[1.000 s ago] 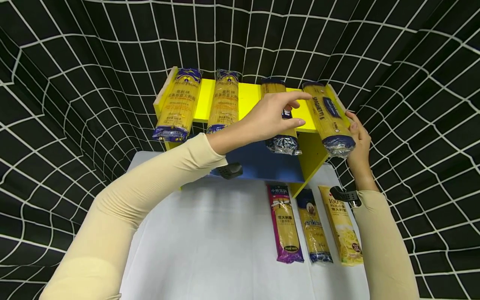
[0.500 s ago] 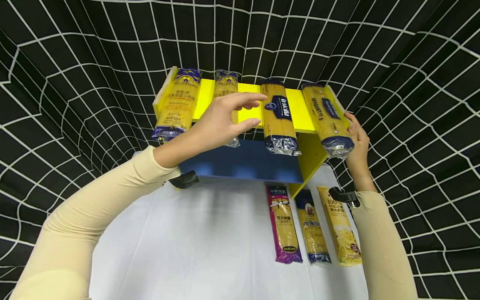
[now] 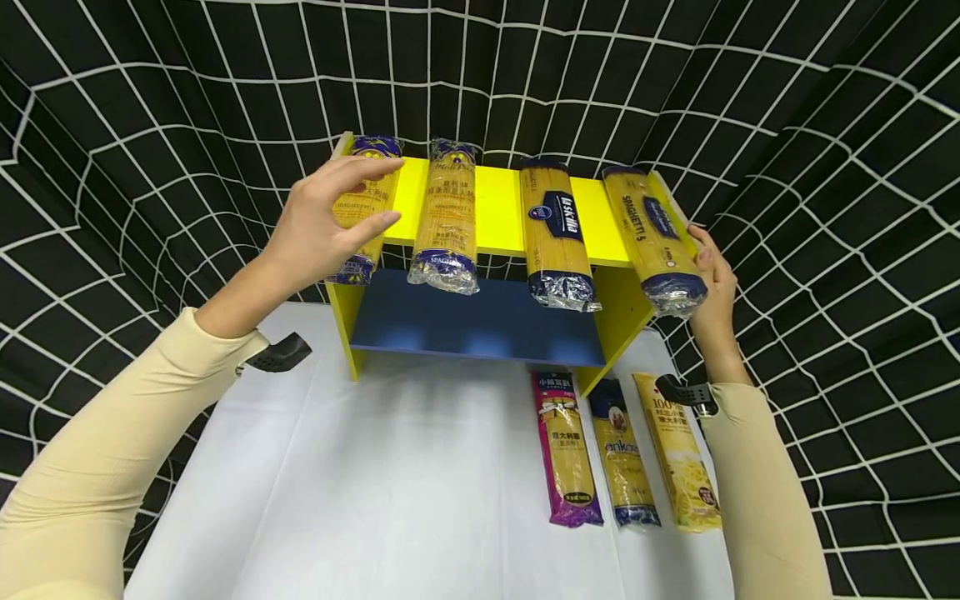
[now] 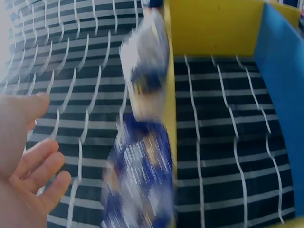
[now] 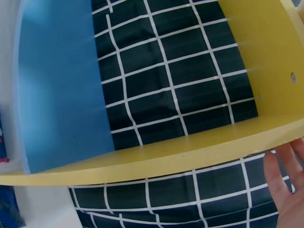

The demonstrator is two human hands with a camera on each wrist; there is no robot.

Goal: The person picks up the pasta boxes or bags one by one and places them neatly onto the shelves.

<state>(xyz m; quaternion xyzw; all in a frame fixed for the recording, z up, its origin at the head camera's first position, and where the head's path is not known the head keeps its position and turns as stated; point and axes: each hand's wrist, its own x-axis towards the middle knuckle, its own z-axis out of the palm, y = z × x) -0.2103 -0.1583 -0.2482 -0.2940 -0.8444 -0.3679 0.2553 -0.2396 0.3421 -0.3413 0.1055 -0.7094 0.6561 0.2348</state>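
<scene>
My left hand [image 3: 315,221] hovers over the leftmost spaghetti pack [image 3: 378,196] on top of the yellow shelf, thumb and fingers apart. It covers part of that pack; whether it touches is unclear. In the left wrist view the pack ends [image 4: 142,171] are blurred, with a gap between them and the fingers [image 4: 45,166]. Beside it lies a second blue-ended spaghetti pack [image 3: 448,212]. Farther right are a La Sicilia pack [image 3: 555,237] and a Spaghetti 5 pack [image 3: 648,237]. My right hand [image 3: 716,296] rests against the shelf's right side, its fingers [image 5: 275,175] fairly straight.
The yellow shelf [image 3: 498,208] has a blue lower board [image 3: 480,321]. On the white table [image 3: 420,467] lie a purple pasta pack [image 3: 570,454], a blue-ended pack [image 3: 624,458] and a yellow pack [image 3: 678,454]. Black gridded cloth [image 3: 480,83] surrounds everything.
My left hand has swept left along the shelf top, from between the two right packs to the leftmost one, carrying nothing. My right hand has stayed at the shelf's side.
</scene>
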